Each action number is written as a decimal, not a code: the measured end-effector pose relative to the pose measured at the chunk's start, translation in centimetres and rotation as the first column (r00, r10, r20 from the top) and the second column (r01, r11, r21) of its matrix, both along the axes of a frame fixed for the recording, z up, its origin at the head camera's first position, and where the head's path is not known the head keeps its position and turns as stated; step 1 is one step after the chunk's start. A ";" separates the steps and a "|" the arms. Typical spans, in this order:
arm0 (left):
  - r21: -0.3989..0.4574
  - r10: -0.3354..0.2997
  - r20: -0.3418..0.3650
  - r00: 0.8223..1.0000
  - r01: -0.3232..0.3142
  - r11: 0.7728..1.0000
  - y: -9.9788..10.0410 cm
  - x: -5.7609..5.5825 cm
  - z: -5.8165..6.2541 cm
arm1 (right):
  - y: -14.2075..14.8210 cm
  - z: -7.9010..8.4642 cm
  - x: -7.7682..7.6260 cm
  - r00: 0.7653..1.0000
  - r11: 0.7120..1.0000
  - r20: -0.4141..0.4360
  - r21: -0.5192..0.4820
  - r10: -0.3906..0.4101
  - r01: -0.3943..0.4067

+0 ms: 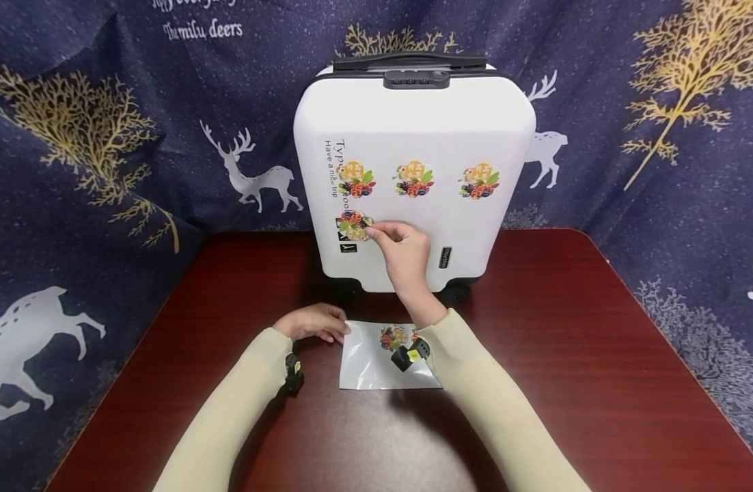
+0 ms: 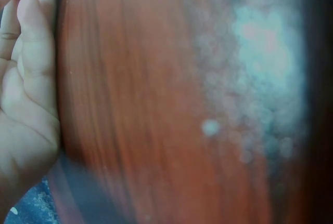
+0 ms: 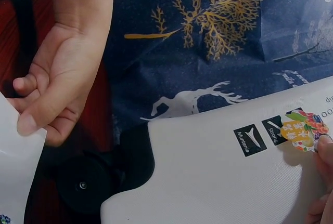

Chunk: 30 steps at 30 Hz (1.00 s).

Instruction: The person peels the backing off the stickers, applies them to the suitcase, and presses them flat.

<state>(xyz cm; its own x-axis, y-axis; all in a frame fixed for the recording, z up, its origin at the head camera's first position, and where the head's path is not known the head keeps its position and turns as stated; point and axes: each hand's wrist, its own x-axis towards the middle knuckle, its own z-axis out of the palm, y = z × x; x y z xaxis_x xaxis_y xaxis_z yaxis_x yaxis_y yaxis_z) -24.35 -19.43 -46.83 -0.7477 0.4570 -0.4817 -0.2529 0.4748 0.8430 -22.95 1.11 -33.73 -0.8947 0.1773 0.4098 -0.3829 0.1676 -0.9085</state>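
Observation:
My right hand (image 1: 406,253) pinches a round fruit sticker (image 1: 354,225) by its edge, against the lower left of a white suitcase (image 1: 413,109). In the right wrist view this sticker (image 3: 304,131) partly covers a small black printed square; whether it lies fully flat I cannot tell. Three similar stickers (image 1: 415,180) sit in a row above. Down on the table, my left hand (image 1: 315,322) pinches the upper left corner of a glossy white sticker sheet (image 1: 361,365), its thumb on top, as the right wrist view shows. Fruit stickers (image 1: 393,337) remain on the sheet, partly hidden by my right wrist camera.
The suitcase stands upright at the back of a dark red wooden table (image 1: 536,383), black wheels (image 1: 455,292) at its base. Behind it hangs a dark blue cloth (image 1: 259,82) with deer and gold trees. The left wrist view is mostly blurred tabletop.

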 end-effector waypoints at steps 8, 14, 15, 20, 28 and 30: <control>0.005 -0.004 0.005 1.000 0.004 1.000 0.0 0.0 0.2 | -0.1 0.0 -0.1 1.000 1.000 -0.009 -0.008 -0.006 0.006; 0.009 -0.006 0.009 1.000 0.006 1.000 0.0 -0.1 0.1 | -0.3 -0.2 -0.2 1.000 1.000 -0.018 -0.013 -0.017 0.017; 0.008 -0.006 0.010 1.000 0.006 1.000 0.0 -0.1 0.1 | -0.3 -0.2 -0.3 0.999 1.000 -0.026 -0.010 -0.022 0.022; 0.000 -0.007 0.002 1.000 0.007 1.000 0.0 -0.1 0.1 | -0.5 -0.5 -0.4 0.995 0.998 -0.083 0.014 -0.059 0.060; 0.009 -0.007 0.009 1.000 0.007 1.000 0.0 -0.2 0.0 | -0.7 -0.6 -0.6 0.993 0.997 -0.092 0.010 -0.073 0.075; 0.009 -0.004 0.010 1.000 0.004 1.000 0.0 -0.2 0.1 | -0.8 -0.6 -0.6 0.992 0.997 -0.097 0.009 -0.078 0.080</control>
<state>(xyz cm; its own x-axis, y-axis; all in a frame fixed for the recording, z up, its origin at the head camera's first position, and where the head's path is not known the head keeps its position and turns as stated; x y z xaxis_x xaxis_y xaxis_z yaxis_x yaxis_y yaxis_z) -24.51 -19.47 -46.77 -0.7407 0.4646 -0.4853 -0.2595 0.4684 0.8445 -23.55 0.36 -34.33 -0.8342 0.2401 0.4965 -0.4540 0.2123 -0.8654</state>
